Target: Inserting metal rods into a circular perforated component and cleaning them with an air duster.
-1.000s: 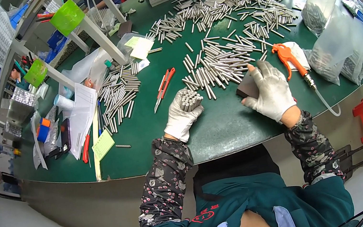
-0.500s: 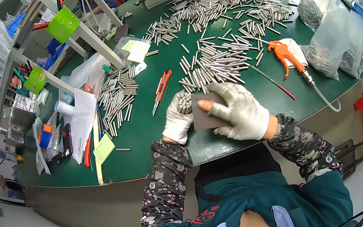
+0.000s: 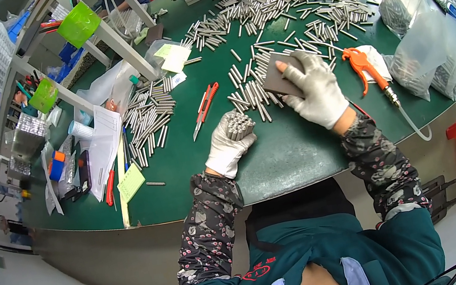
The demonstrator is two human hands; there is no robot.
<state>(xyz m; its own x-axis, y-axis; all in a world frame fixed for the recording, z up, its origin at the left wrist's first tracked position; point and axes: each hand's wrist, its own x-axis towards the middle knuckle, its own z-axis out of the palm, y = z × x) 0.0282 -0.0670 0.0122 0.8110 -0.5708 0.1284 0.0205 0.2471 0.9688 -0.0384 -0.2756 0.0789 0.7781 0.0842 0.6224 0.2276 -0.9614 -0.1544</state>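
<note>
- Gathering step: left hand (image 3: 227,147) clenched around an upright bundle of metal rods (image 3: 239,124), low over the green table (image 3: 302,147).
- Right hand (image 3: 316,90) gripping a flat grey card (image 3: 279,75) beside loose rods (image 3: 250,93).
- Next, probably: squaring the bundle's ends with the card, keeping the grip tight.

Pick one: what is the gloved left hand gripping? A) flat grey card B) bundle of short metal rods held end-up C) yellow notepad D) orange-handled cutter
B: the left hand is closed around a bundle of metal rods, ends facing up; the flat grey card is in the right hand, and the orange-handled cutter lies on the green table.
</note>
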